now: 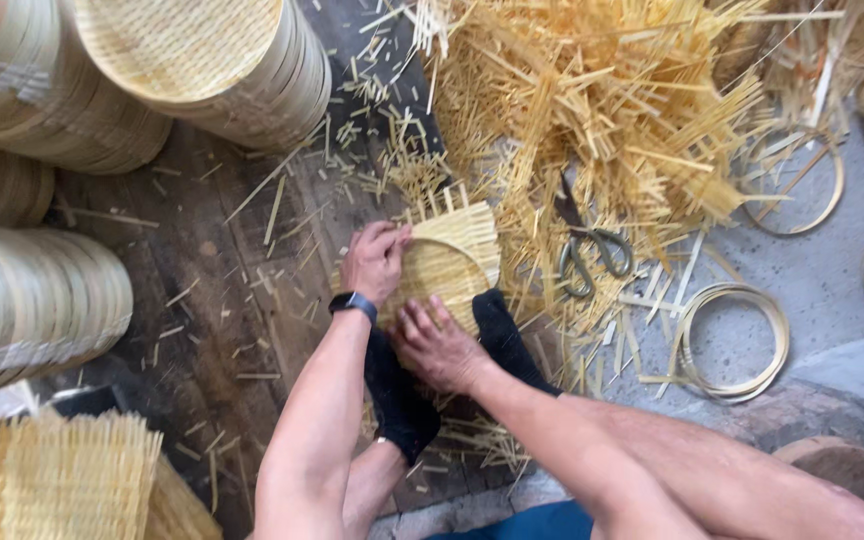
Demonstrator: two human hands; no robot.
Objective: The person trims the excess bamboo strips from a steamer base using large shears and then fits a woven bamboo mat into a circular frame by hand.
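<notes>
Dark wooden floorboards [202, 320] run under us, littered with short bamboo offcuts, and give way on the right to a grey concrete floor [832, 290]. We press a round woven bamboo mat [447, 262] flat on the boards between our feet: our left hand [374, 262] lies on its left rim with fingers curled over the edge, gripping it, and our right hand [439, 345] rests on its near edge with fingers spread flat, holding nothing else. Loose strip ends stick up from the mat's far side. 2 black socks [402, 400] brace the piece, 1 beside each wrist, and a black smartwatch [353, 303] sits on the left wrist. Just right of the mat, scissors [584, 245] with green-grey handles lie on a big heap of bamboo strips [602, 100]. Beyond them, 2 thin bamboo hoops [732, 340] rest on the concrete. Stacks of finished bamboo steamer trays [202, 60] crowd the upper left, and a pile of woven mats [52, 480] fills the lower left corner.
</notes>
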